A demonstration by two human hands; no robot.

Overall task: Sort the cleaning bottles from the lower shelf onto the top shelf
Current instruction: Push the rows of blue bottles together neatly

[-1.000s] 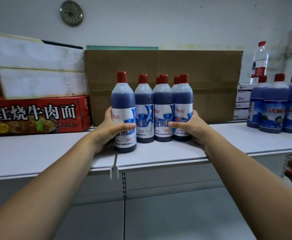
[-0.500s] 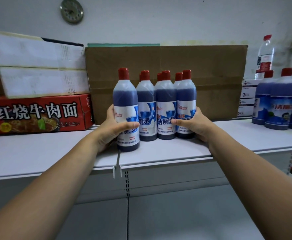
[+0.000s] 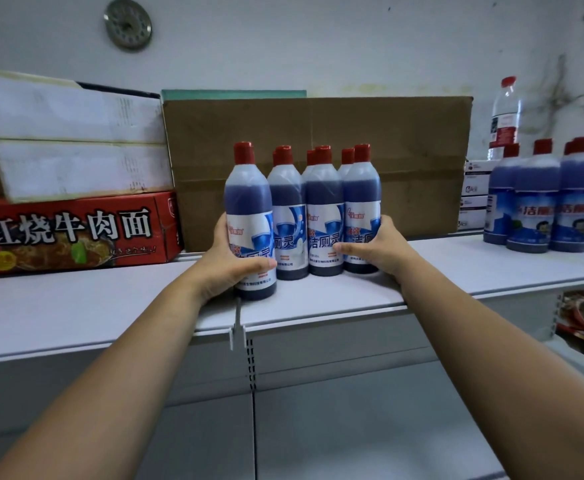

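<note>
Several blue cleaning bottles with red caps stand clustered on the white top shelf (image 3: 76, 317), in front of a brown carton. My left hand (image 3: 230, 263) grips the front-left bottle (image 3: 249, 216), thumb across its label. My right hand (image 3: 375, 249) holds the rightmost bottle (image 3: 361, 199) of the cluster, fingers curled round its lower part. Two more bottles (image 3: 321, 209) stand between my hands, others behind them. The lower shelf is hidden.
A brown carton (image 3: 404, 161) stands behind the cluster. A red noodle box (image 3: 69, 232) with white boxes (image 3: 76, 143) stacked on it sits at left. Another group of blue bottles (image 3: 543, 202), small white boxes and a clear bottle (image 3: 505, 116) stand at right.
My hands keep their grips on the same two bottles. The camera has shifted slightly; the bottle cluster looks barely moved.
</note>
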